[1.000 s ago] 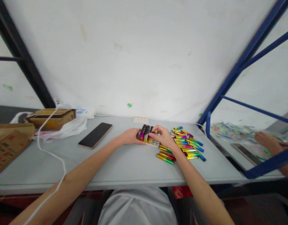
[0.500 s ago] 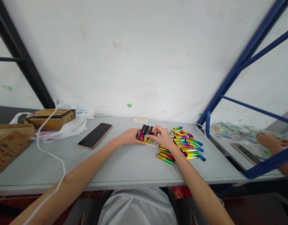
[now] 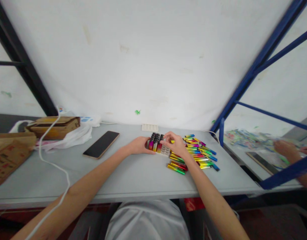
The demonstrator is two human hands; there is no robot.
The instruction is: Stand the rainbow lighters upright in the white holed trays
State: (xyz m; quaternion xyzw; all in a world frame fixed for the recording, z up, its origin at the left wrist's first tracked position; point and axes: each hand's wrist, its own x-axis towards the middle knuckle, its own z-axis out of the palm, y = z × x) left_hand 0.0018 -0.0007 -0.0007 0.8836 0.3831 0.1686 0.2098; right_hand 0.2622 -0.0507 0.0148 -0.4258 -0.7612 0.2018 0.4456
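A white tray with rows of round sockets [image 3: 165,150] lies on the grey table. Shiny metallic-coloured tubes with dark tops [image 3: 155,143] stand upright in its left part; their exact kind is too small to make out. My left hand [image 3: 139,145] is curled around the left side of the standing tubes, thumb along the front. Just right of them, my right hand [image 3: 175,145] hovers over the bare sockets, thumb and forefinger apart and close to the rightmost standing tubes. A heap of the same shiny tubes [image 3: 193,151] lies loose beside and beyond my right hand.
A second white tray [image 3: 150,127] lies by the wall. To the left are a phone [image 3: 101,144], a cardboard box [image 3: 54,126], plastic bags [image 3: 77,135] and a white cable [image 3: 53,163]. A blue frame [image 3: 239,100] rises at right; beyond it another person's hands [image 3: 285,150] are at work.
My right hand has drawn slightly up and right from the standing tubes, and its fingers have parted. A tube with a red lower part now shows at the group's right end. My left hand stays put.
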